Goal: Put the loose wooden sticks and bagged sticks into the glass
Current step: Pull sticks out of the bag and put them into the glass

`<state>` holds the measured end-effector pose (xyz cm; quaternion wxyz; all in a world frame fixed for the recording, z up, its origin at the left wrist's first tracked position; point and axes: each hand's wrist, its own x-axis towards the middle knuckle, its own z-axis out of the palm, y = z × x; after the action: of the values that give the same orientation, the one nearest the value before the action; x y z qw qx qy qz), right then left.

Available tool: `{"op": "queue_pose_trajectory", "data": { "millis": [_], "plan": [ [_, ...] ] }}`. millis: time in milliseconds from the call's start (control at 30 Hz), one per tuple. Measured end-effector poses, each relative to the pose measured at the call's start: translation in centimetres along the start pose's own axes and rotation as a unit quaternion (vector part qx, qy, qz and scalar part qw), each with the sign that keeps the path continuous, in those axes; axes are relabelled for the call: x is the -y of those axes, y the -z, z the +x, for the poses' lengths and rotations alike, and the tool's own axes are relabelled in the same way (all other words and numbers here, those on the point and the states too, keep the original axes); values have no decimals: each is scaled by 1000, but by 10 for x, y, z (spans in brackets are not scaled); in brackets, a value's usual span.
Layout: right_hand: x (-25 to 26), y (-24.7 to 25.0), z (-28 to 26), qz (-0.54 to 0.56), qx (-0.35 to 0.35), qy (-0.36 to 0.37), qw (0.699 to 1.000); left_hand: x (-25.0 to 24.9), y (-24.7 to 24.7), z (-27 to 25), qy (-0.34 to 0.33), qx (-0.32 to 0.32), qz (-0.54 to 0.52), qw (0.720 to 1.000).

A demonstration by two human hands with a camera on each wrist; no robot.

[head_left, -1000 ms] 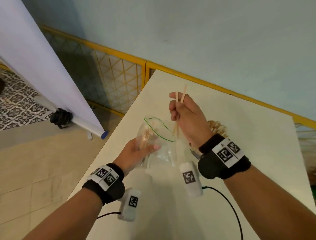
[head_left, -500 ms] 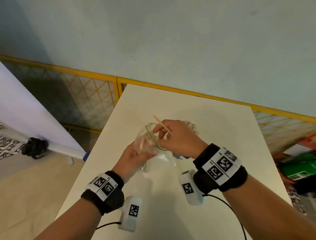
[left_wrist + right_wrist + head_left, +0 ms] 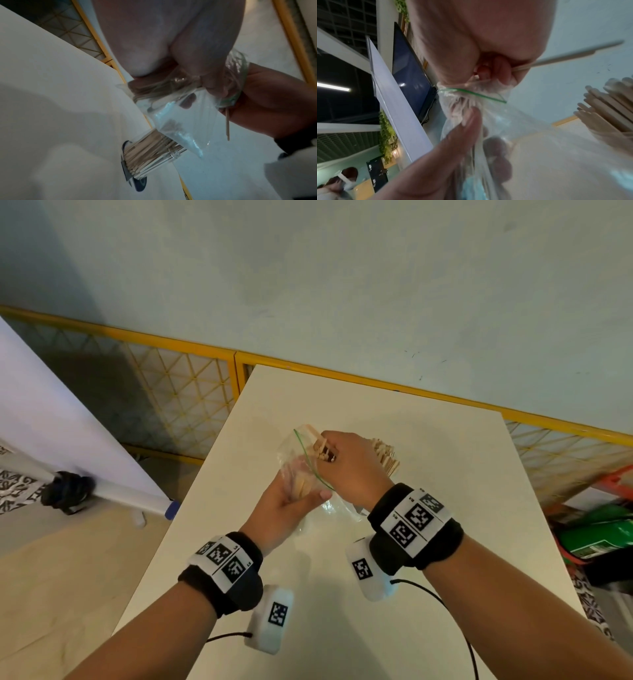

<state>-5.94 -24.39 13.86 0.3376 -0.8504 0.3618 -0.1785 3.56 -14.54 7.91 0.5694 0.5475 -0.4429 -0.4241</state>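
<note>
My left hand (image 3: 301, 491) holds a clear zip bag (image 3: 294, 460) with a green seal line up off the table, thumb on its front. Wooden sticks (image 3: 301, 484) lie inside it. At the bag's open mouth my right hand (image 3: 329, 453) pinches a few wooden sticks (image 3: 317, 445); in the right wrist view these sticks (image 3: 565, 56) stick out past the fingers above the green seal (image 3: 476, 94). The glass (image 3: 385, 455), packed with upright sticks, stands on the table just behind my right hand, and its wall (image 3: 150, 152) shows below the bag (image 3: 180, 115).
The white table (image 3: 376, 594) ends close to my left hand and borders a yellow mesh fence (image 3: 191, 392) at the back. A white panel (image 3: 51, 422) leans at the left. Green and orange items (image 3: 603, 529) lie on the floor at the right.
My right hand came down from holding two sticks upright above the bag and is now at the bag's mouth. The left hand kept hold of the bag. The head view swung right.
</note>
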Motion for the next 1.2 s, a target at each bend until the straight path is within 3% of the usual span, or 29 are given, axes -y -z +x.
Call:
{"op": "queue_pose_trajectory", "data": {
  "millis": [233, 500, 600, 733, 966, 1200],
  "plan": [
    [-2, 13, 3, 91, -166, -15, 982, 2, 10, 11, -1, -1, 73, 997],
    [-1, 19, 14, 176, -1, -77, 981, -3, -10, 11, -7, 59, 108, 992],
    [-6, 14, 16, 176, 23, -95, 980, -5, -15, 8, -11, 44, 83, 995],
    [-12, 8, 17, 138, 14, -75, 987, -5, -19, 4, -18, 13, 44, 999],
    [-17, -8, 7, 124, 51, -59, 989, 5, -25, 4, 36, 23, 3, 999],
    [-12, 11, 16, 203, -66, -114, 970, 10, -13, 9, 24, 39, 38, 998]
  ]
}}
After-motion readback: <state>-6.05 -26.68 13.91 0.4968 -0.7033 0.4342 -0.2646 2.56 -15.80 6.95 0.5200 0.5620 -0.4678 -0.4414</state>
